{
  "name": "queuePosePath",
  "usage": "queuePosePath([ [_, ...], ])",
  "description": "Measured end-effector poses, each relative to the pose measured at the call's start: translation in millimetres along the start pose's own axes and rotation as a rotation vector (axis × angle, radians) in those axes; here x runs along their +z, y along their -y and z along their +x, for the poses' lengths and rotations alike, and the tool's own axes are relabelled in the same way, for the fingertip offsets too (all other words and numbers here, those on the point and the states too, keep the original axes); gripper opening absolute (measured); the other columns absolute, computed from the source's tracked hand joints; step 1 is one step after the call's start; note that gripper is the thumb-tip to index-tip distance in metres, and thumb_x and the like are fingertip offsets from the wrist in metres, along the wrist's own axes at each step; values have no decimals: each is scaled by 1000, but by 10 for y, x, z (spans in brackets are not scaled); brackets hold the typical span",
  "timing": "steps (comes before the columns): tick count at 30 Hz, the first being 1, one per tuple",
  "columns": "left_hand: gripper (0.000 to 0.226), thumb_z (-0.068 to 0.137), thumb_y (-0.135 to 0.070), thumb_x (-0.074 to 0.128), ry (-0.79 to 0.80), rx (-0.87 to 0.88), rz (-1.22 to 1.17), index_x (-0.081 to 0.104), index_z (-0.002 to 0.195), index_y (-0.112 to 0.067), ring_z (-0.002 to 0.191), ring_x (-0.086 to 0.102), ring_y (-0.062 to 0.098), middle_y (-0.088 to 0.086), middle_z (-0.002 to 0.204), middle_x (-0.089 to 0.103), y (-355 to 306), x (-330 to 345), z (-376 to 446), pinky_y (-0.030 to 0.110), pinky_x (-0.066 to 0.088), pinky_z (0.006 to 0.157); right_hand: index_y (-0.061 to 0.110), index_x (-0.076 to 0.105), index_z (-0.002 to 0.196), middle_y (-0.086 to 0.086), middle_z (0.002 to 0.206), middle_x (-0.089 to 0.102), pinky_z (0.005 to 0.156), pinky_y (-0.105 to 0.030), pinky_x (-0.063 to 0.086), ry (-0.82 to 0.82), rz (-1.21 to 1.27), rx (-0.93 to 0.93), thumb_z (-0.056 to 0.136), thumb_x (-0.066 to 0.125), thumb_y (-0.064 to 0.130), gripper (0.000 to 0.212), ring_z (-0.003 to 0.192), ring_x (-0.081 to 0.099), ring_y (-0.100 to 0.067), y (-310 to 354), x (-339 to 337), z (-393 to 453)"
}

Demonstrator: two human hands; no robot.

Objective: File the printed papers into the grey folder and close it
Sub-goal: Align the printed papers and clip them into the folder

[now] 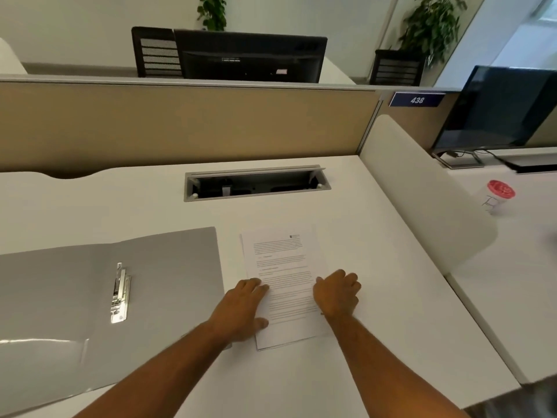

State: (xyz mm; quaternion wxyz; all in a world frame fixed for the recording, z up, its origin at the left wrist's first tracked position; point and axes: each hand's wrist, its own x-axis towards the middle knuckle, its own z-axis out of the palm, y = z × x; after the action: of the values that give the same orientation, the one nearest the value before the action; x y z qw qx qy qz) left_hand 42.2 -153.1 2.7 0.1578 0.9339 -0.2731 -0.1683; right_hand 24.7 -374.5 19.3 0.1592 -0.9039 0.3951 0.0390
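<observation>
Fingers (346,279) of the right hand (336,294) lie flat and slightly spread along the right edge of the printed papers (280,267), clamped on nothing, just pressing down. The left hand (244,309) mirrors it on the papers' left edge, fingers together and pointing forward, thumb out on the sheet, palm flat. Neither hand grips anything.

Now the big picture: a white desk (361,342) carries everything, backed by a tan partition (180,125) along its far edge. The grey folder (60,297) lies wide open across the left part of the desk, reaching the left edge, its right cover ending just beside the papers. The papers sit as a neat stack in the middle of the desk, slightly skewed, nearer the front edge than the far one, not in the folder.

Near the far edge, a cable slot (256,182) is set into the desk with its lid up. Down the folder's spine lies a metal clip (120,292), flat. Beyond the white side divider, on the neighbouring desk, stands a cup with a red lid (497,196).
</observation>
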Motion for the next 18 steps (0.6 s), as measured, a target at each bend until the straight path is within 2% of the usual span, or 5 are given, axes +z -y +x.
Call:
queuePosePath([
  [6, 83, 86, -52, 63, -13, -26, 32, 25, 155, -25, 147, 21, 16, -5, 162, 21, -9, 91, 25, 35, 27, 119, 2, 46, 126, -15, 129, 44, 91, -38, 48, 69, 6, 20, 90, 60, 47, 59, 120, 45, -30, 69, 17, 24],
  [13, 84, 85, -51, 65, -10, -33, 26, 26, 154, -26, 146, 23, 17, -5, 162, 22, -3, 116, 49, 36, 29, 118, 4, 41, 131, -17, 135, 48, 99, -47, 43, 198, 156, 184, 85, 64, 57, 74, 126, 46, -34, 113, -53, 216],
  [18, 84, 84, -51, 66, -14, -33, 11, 27, 154, -26, 144, 26, 16, -6, 161, 24, 9, 127, 49, 35, 31, 117, 8, 56, 127, -16, 132, 56, 103, -45, 42, 349, 216, 144, 86, 54, 68, 72, 122, 50, -34, 119, -60, 383],
])
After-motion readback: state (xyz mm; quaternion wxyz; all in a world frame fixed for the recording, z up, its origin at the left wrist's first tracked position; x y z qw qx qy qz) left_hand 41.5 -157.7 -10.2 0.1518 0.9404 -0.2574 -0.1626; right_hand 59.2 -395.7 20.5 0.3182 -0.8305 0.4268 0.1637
